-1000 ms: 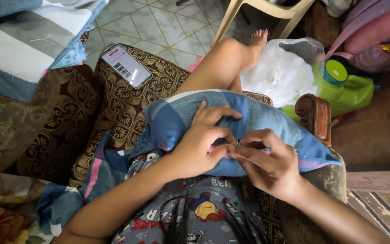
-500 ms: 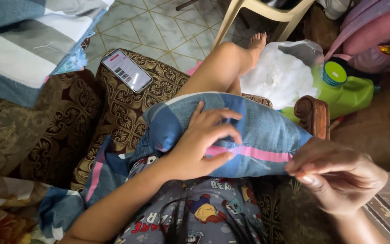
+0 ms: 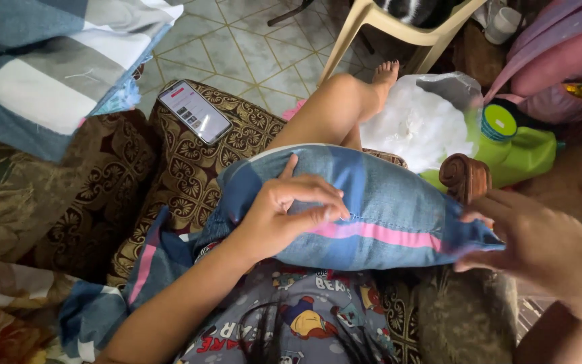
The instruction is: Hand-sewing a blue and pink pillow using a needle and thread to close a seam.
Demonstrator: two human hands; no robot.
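A stuffed blue pillow (image 3: 385,222) with a pink stripe lies across my lap on a carved brown armchair. My left hand (image 3: 284,216) rests on its top, thumb and forefinger pinching the fabric along the seam. My right hand (image 3: 540,249) is blurred at the pillow's right corner, which lies between the fingers and the thumb. I cannot tell whether that hand grips the corner or holds anything small. Loose blue and pink cloth (image 3: 149,263) trails from the pillow toward my left side.
A phone (image 3: 194,111) lies on the patterned armrest at the left. A checked blue and white cloth (image 3: 42,74) hangs at the upper left. A white bag of stuffing (image 3: 415,125), a green jug (image 3: 513,145) and a plastic chair (image 3: 399,27) stand on the floor ahead.
My right hand left the seam and drew away to the right and down. It now sits at the pillow's right corner. My left hand stayed on the pillow.
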